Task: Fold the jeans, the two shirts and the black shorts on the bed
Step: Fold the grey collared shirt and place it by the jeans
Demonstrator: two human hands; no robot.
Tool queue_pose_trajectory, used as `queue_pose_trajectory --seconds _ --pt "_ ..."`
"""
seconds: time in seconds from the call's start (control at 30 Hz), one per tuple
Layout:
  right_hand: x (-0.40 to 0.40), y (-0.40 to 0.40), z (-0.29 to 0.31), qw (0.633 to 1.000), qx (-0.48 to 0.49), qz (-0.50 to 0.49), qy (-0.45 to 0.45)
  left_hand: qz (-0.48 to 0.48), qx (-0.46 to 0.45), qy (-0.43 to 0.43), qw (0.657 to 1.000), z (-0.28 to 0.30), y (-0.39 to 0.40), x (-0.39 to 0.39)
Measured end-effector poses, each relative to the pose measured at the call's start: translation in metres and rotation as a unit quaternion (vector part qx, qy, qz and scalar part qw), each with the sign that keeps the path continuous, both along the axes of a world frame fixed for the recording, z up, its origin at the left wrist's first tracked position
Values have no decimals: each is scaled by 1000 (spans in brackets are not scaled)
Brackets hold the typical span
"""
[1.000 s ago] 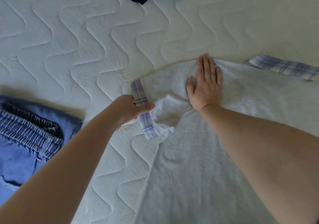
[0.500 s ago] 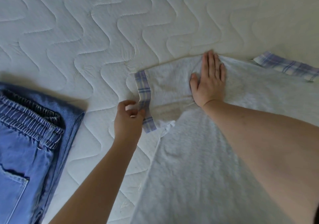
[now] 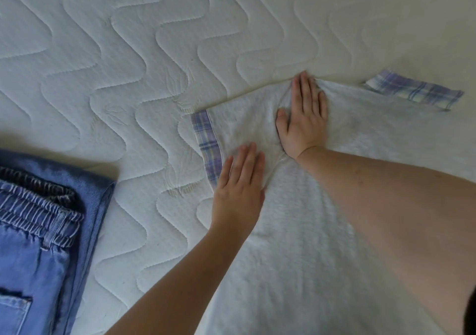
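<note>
Head view: both flat-fingered palms, left hand (image 3: 239, 193) and right hand (image 3: 305, 120), press the grey shirt (image 3: 322, 244); best smooth the sleeve (image 3: 239, 128) outward before folding.

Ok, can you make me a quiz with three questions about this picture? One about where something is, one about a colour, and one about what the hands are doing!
1. Where are the jeans?
A. at the left edge of the bed
B. on top of the grey shirt
C. under the right hand

2. What colour are the shirt's sleeve cuffs?
A. plain red
B. blue and purple plaid
C. solid black

3. What are the two hands doing?
A. lifting the shirt into the air
B. pulling on the jeans
C. lying flat on the shirt

Answers:
1. A, the jeans lie folded at the left, apart from the grey shirt.
2. B, both cuffs show a blue-purple check pattern.
3. C, the left hand and the right hand press down on the shirt with straight fingers.
</note>
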State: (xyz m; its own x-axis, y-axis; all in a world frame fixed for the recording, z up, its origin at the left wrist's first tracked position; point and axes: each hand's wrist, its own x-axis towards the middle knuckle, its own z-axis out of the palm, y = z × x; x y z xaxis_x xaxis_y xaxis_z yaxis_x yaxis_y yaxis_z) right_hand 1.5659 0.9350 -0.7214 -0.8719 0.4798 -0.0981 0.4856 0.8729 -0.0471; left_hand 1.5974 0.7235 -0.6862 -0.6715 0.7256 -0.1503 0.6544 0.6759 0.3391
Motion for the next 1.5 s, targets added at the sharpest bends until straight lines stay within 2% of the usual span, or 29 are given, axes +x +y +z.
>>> queue_pose_trajectory --seconds 0.17,0.53,0.67,0.77,0.87,1.03,1.17,1.27,1.5 --pt "1 0 -3 1000 1 6 -4 -15 43 -7 999 -16 -4 8" --pt "1 2 4 999 -22 14 -24 -24 -63 -2 998 -22 -1 18" --pt "1 6 11 997 -65 23 -32 -55 -137 -20 989 5 3 10" --pt "8 14 35 989 -139 38 -36 -44 -185 -54 980 37 18 4" --pt "55 26 55 983 -183 20 -14 -42 -144 -5 989 52 44 23" --pt "168 85 57 993 -106 -51 6 -133 -85 2 987 45 119 84" --pt "242 137 42 986 -100 -132 -33 -169 -58 6 984 31 187 126" --pt "284 159 34 986 -105 -123 -42 -177 -44 17 983 20 238 152" --pt "354 209 39 988 -83 -133 -9 -268 -57 44 961 -2 334 173"
